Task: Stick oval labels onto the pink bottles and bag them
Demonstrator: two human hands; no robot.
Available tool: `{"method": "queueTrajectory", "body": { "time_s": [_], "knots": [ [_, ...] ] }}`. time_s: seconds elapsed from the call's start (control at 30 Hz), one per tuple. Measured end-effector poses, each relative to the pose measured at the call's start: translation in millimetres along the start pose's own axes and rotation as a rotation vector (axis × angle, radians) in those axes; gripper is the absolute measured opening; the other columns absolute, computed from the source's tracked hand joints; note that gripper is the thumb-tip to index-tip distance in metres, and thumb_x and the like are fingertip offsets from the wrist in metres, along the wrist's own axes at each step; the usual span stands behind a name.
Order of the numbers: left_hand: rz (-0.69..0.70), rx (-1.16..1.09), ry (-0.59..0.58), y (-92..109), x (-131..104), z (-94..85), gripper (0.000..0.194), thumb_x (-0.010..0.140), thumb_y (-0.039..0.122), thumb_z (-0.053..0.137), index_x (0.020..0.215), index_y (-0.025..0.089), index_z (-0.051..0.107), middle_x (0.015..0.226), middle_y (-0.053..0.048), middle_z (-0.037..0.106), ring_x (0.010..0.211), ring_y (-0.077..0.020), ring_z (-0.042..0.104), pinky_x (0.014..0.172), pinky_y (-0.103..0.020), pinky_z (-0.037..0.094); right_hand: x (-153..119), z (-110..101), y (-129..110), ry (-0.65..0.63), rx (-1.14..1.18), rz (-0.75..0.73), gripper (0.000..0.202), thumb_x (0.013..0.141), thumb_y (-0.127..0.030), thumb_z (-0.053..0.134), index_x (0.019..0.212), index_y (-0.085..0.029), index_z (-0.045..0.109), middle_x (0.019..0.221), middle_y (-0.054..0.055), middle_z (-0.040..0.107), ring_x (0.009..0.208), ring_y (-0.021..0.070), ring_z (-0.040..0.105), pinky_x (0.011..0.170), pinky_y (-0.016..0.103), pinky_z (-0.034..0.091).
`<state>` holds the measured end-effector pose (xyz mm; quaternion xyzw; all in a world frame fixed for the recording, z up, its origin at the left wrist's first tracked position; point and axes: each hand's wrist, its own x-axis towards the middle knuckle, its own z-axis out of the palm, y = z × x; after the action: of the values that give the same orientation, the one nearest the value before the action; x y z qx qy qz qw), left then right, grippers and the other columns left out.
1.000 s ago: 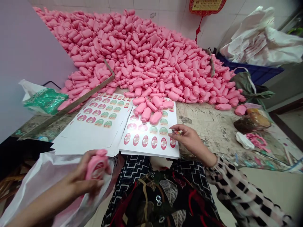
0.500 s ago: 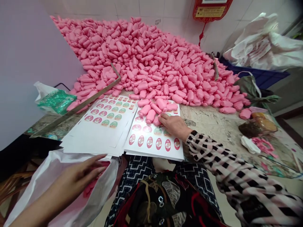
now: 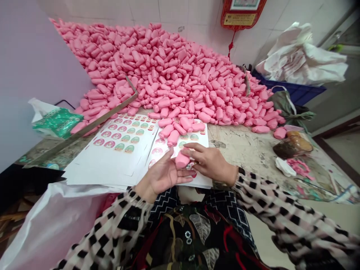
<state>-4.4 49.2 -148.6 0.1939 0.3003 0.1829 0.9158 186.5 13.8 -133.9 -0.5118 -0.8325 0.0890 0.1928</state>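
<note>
My right hand (image 3: 212, 163) pinches a small pink bottle (image 3: 182, 160) between thumb and fingers, over the right sticker sheet (image 3: 204, 183). Palm up, my left hand (image 3: 165, 172) lies just beside and under the bottle, its fingers stretched out and apart. Whether those fingers carry any of its weight I cannot tell. A few more pink bottles (image 3: 173, 138) lie on the upper part of that sheet. On the left sheet stack (image 3: 97, 168), rows of round pink and green stickers show in the upper part, with bare white backing below.
A large heap of pink bottles (image 3: 157, 71) covers the back of the table, with a wooden strip (image 3: 92, 127) along its left. A green and white bag (image 3: 59, 122) lies left. A white sack (image 3: 64, 221) hangs front left. A brown jar (image 3: 292, 146) stands right.
My left hand has come up from over the white sack to meet my right hand. My right hand has drawn a pink bottle from the small group on the sheet towards me.
</note>
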Motion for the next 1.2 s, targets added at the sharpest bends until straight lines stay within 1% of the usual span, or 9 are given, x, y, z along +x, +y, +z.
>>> {"method": "queueTrajectory", "body": {
  "time_s": [0.1, 0.23, 0.3, 0.4, 0.47, 0.57, 0.67, 0.9, 1.2],
  "knots": [
    [-0.037, -0.032, 0.001, -13, 9, 2.3, 0.035, 0.082, 0.04, 0.057, 0.107, 0.016, 0.051, 0.087, -0.008, 0.064, 0.072, -0.0166, 0.064, 0.069, -0.031, 0.052, -24, -17, -8, 0.049, 0.26, 0.078, 0.057, 0.08, -0.03, 0.058, 0.134, -0.03, 0.04, 0.128, 0.004, 0.046, 0.103, 0.0194, 0.053, 0.082, 0.031, 0.045],
    [0.093, 0.166, 0.063, -25, 9, 8.1, 0.034, 0.073, 0.023, 0.066, 0.103, 0.02, 0.049, 0.077, -0.001, 0.059, 0.06, -0.0096, 0.057, 0.056, -0.021, 0.045, -55, -15, 12, 0.184, 0.337, 0.369, 0.03, 0.089, -0.039, 0.046, 0.112, -0.025, 0.06, 0.097, 0.004, 0.057, 0.088, 0.0176, 0.056, 0.078, 0.03, 0.045],
    [0.197, 0.472, 0.116, -29, 9, 11.6, 0.036, 0.069, 0.022, 0.068, 0.101, 0.02, 0.051, 0.077, 0.0, 0.058, 0.059, -0.0098, 0.054, 0.057, -0.023, 0.044, -67, -3, 22, 0.192, 0.238, 0.51, 0.026, 0.091, -0.037, 0.043, 0.097, -0.025, 0.066, 0.086, 0.003, 0.058, 0.08, 0.0164, 0.057, 0.073, 0.029, 0.043],
    [0.38, 1.143, 0.202, -34, 11, 16.7, 0.021, 0.07, 0.025, 0.065, 0.088, 0.02, 0.056, 0.083, -0.001, 0.06, 0.074, -0.0162, 0.056, 0.07, -0.031, 0.046, -76, 15, 23, 0.16, 0.059, 0.607, 0.021, 0.089, -0.035, 0.046, 0.093, -0.026, 0.065, 0.086, 0.0, 0.059, 0.077, 0.0156, 0.057, 0.066, 0.027, 0.039],
    [0.462, 1.528, 0.15, -39, 12, 19.9, 0.013, 0.074, 0.023, 0.058, 0.086, 0.02, 0.059, 0.104, -0.004, 0.061, 0.093, -0.0221, 0.057, 0.083, -0.037, 0.044, -76, 22, 19, 0.145, -0.037, 0.613, 0.019, 0.09, -0.033, 0.046, 0.093, -0.025, 0.063, 0.088, 0.0, 0.059, 0.077, 0.0154, 0.057, 0.063, 0.026, 0.037],
    [0.403, 1.833, 0.048, -43, 13, 23.7, 0.037, 0.075, 0.017, 0.052, 0.111, 0.023, 0.058, 0.142, -0.007, 0.037, 0.113, -0.028, 0.051, 0.092, -0.042, 0.041, -73, 25, 14, 0.117, -0.14, 0.611, 0.019, 0.09, -0.032, 0.044, 0.091, -0.025, 0.062, 0.088, 0.001, 0.059, 0.076, 0.015, 0.057, 0.061, 0.025, 0.034],
    [0.307, 1.967, 0.019, -45, 13, 26.1, 0.052, 0.077, 0.017, 0.049, 0.128, 0.028, 0.048, 0.15, -0.007, 0.022, 0.115, -0.0308, 0.051, 0.09, -0.044, 0.043, -70, 25, 15, 0.084, -0.196, 0.61, 0.02, 0.091, -0.032, 0.044, 0.09, -0.025, 0.062, 0.087, 0.001, 0.059, 0.073, 0.0142, 0.056, 0.058, 0.026, 0.032],
    [0.276, 2.044, -0.032, -43, 15, 24.1, 0.055, 0.077, 0.019, 0.049, 0.131, 0.031, 0.046, 0.152, -0.007, 0.016, 0.112, -0.0334, 0.053, 0.086, -0.045, 0.046, -69, 22, 22, 0.036, -0.167, 0.57, 0.02, 0.09, -0.035, 0.046, 0.088, -0.026, 0.064, 0.086, 0.0, 0.059, 0.074, 0.0139, 0.057, 0.058, 0.026, 0.032],
    [0.254, 2.032, -0.004, -45, 16, 22.3, 0.055, 0.076, 0.023, 0.052, 0.13, 0.031, 0.046, 0.153, -0.01, 0.009, 0.108, -0.033, 0.055, 0.087, -0.045, 0.045, -74, 27, 31, 0.06, 0.117, 0.602, 0.016, 0.085, -0.032, 0.052, 0.084, -0.024, 0.065, 0.085, 0.0, 0.061, 0.077, 0.0151, 0.057, 0.066, 0.026, 0.038]
  ]
}}
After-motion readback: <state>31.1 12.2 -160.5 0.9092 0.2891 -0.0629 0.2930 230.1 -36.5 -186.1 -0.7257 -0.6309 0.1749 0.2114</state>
